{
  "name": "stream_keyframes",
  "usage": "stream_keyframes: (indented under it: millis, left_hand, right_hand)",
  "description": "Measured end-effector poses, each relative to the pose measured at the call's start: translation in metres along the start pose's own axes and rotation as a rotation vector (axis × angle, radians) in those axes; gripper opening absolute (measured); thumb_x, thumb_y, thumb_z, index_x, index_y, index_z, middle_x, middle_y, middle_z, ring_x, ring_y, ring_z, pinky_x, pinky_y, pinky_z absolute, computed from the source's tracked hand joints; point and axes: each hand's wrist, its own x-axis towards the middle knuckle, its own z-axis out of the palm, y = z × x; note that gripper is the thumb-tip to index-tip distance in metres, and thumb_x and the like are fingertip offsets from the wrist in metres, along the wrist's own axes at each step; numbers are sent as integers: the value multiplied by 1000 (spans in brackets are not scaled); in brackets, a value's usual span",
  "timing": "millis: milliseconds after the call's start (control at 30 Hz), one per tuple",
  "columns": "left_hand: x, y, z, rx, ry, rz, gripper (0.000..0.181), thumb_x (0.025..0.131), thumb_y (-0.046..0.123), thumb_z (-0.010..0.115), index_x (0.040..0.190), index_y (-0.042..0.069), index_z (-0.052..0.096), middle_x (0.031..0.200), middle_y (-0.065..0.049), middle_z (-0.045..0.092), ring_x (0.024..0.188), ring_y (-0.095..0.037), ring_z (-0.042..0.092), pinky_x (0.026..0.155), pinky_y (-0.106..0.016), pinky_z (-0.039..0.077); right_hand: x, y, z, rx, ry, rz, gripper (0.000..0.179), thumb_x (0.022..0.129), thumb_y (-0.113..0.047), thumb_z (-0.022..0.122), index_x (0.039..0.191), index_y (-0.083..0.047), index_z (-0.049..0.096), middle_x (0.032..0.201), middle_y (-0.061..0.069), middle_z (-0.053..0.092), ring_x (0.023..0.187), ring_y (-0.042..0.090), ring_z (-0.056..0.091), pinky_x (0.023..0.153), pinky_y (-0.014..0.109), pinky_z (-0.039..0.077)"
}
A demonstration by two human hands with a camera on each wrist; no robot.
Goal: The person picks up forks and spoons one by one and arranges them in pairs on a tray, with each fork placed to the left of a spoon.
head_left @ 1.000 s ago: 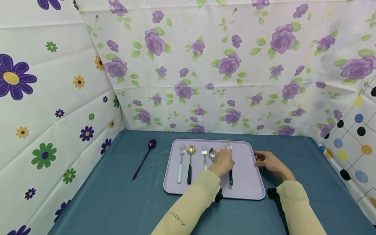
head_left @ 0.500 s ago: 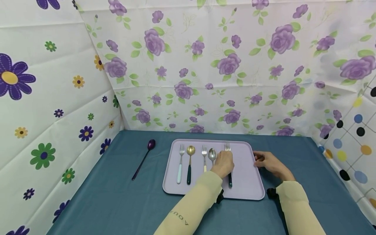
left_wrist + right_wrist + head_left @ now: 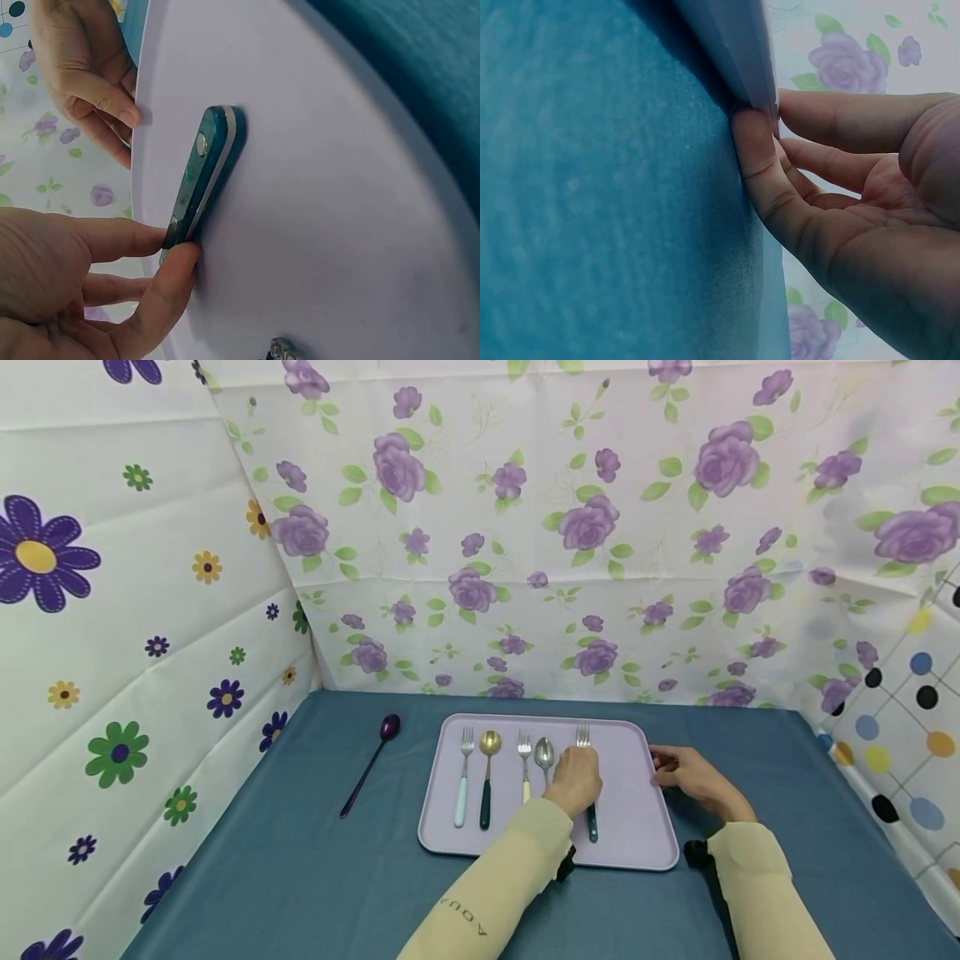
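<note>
My left hand (image 3: 576, 781) is over the right half of a lilac tray (image 3: 633, 827). Its thumb and a finger pinch a fork (image 3: 592, 822) with a dark green riveted handle (image 3: 202, 172), whose tines point to the far side. At the tray's right rim, my right hand (image 3: 693, 779) grips the edge, thumb and fingers on either side of it in the right wrist view. Left of the held fork lie a silver spoon (image 3: 544, 753), a yellow-handled fork (image 3: 524, 747), a gold spoon (image 3: 490, 745) with a dark green handle and a fork with a pale blue handle (image 3: 461, 802).
A dark purple spoon (image 3: 389, 727) lies slanted on the blue tablecloth (image 3: 300, 860), left of the tray. Floral cloth (image 3: 510, 527) hangs behind the table, with more patterned cloth (image 3: 172, 610) at both sides.
The left hand has drawn the green-handled fork slightly toward the near side of the tray, and its tines now sit lower in view. The right hand has stayed at the rim.
</note>
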Motion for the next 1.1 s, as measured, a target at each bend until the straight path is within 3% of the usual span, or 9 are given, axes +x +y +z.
stream_keyframes:
  millis: [500,667,900,1033,1100]
  left_hand:
    - [-1,-3,-8,48,4,20,16,93,11,73,79,3,71,83,-12,70,69,-17,66,57,-28,55]
    - [3,-5,-16,63,12,26,24,95,12,72,72,7,67,75,-7,67,60,-14,58,50,-25,49]
    - [6,-11,-33,6,52,63,24,98,10,69,74,8,64,72,-5,65,57,-12,54,47,-25,45]
    - [8,-20,-43,-93,23,32,20,100,11,66,81,7,67,76,-5,66,61,-14,56,50,-27,48]
    - [9,-26,-49,-120,17,19,14,102,12,64,92,5,72,86,-7,70,69,-16,63,57,-27,53]
  right_hand:
    - [2,0,1,-15,6,14,69,96,2,67,153,18,32,123,26,57,103,29,59,85,34,60]
    - [0,0,0,-21,13,18,69,96,1,68,153,18,32,125,28,57,103,28,60,85,33,60]
    - [0,1,-1,-21,20,21,69,97,1,68,153,18,33,127,29,57,104,28,60,85,32,59]
    - [1,1,0,-21,11,15,69,97,1,67,153,18,32,126,28,57,103,27,60,85,33,59]
    - [1,1,0,-15,10,15,69,97,1,68,153,18,32,124,28,57,102,28,59,84,33,59]
